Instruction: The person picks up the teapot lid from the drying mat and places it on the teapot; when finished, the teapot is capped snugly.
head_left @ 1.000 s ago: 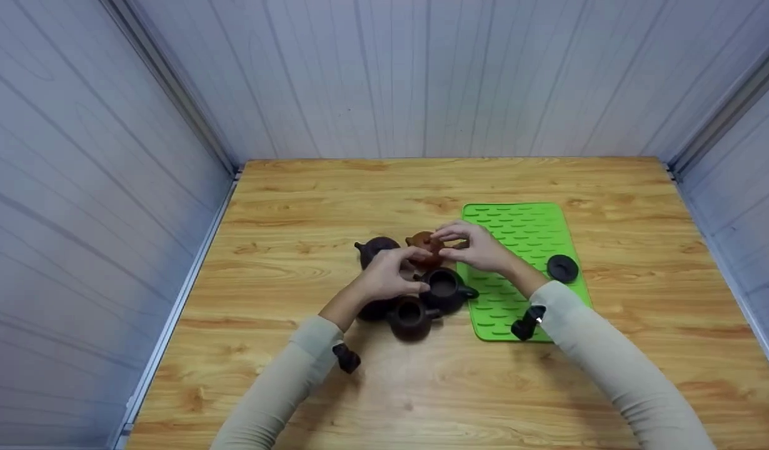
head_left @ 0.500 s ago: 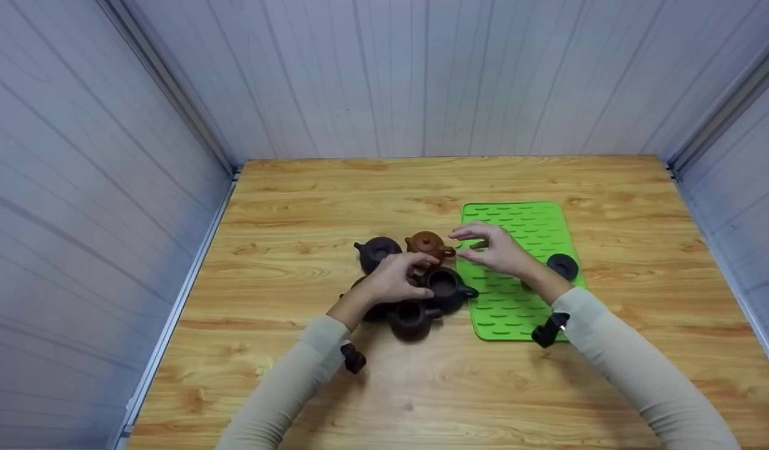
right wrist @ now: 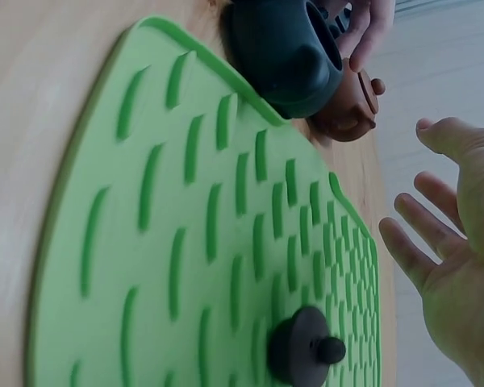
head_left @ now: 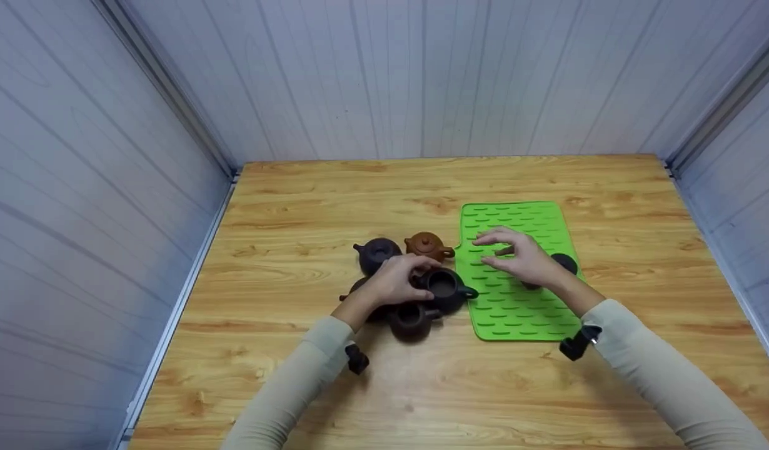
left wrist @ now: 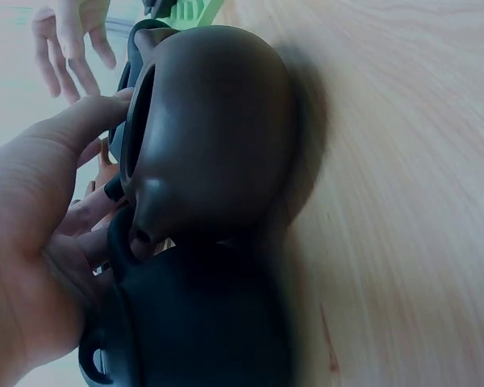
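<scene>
In the head view my left hand [head_left: 397, 282] lies over a cluster of teapots. Its thumb is by the rim of a lidless black teapot [head_left: 456, 294] and its fingers arch above the spout side; firm contact cannot be made out. A lidless dark brown teapot [left wrist: 226, 129] sits just in front. Beside it is a black teapot [left wrist: 202, 314], largely hidden by that hand from above. My right hand [head_left: 521, 257] hovers above the green mat [head_left: 497, 312], fingers spread, holding nothing. A dark knobbed lid [right wrist: 298, 351] rests on the mat below it.
Behind the left hand stand a lidded dark purple teapot [head_left: 377, 251] and a lidded orange-brown teapot [head_left: 425, 244]. Another dark lid [head_left: 567, 262] is on the mat, partly covered by the right hand. White panels [head_left: 384, 81] enclose the wooden table [head_left: 309, 219].
My right hand has drawn away from the orange-brown teapot, moving right over the mat. The left hand has shifted slightly right and toward me, off the orange-brown teapot to the lidless black one.
</scene>
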Demonstrator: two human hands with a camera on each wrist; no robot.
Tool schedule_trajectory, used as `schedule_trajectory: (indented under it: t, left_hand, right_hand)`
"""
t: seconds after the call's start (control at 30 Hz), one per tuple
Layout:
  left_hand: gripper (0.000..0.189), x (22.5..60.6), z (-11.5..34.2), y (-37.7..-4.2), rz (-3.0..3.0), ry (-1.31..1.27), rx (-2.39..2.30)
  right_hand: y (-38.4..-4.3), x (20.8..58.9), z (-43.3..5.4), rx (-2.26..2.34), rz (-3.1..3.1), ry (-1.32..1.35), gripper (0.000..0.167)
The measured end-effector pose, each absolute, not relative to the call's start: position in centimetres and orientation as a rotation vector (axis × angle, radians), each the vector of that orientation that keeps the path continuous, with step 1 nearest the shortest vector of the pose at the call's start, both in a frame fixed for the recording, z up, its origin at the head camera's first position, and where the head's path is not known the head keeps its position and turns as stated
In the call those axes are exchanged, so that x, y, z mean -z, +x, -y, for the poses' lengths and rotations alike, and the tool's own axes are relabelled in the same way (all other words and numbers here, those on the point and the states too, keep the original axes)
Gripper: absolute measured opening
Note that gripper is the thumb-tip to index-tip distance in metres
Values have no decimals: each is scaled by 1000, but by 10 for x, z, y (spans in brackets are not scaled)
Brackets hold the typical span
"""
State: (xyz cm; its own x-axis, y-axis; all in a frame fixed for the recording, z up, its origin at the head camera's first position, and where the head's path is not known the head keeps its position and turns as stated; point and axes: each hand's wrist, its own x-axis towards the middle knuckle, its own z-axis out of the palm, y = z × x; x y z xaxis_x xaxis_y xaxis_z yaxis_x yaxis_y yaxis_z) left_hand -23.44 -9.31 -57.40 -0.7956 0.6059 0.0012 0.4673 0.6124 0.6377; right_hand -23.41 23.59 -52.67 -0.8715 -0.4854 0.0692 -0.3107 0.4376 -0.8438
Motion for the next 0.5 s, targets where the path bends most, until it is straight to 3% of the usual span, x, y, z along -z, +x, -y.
schedule_trajectory:
  t: [0.17, 0.5]
  left_hand:
    - [62, 598, 98, -247, -2606, 865, -953]
    - [64, 599, 98, -250, -2566, 855, -934]
  right_hand:
    - [-228, 528, -250, 1381, -2548, -670, 35]
    - [-215, 530, -279, 1336, -2638, -636, 38]
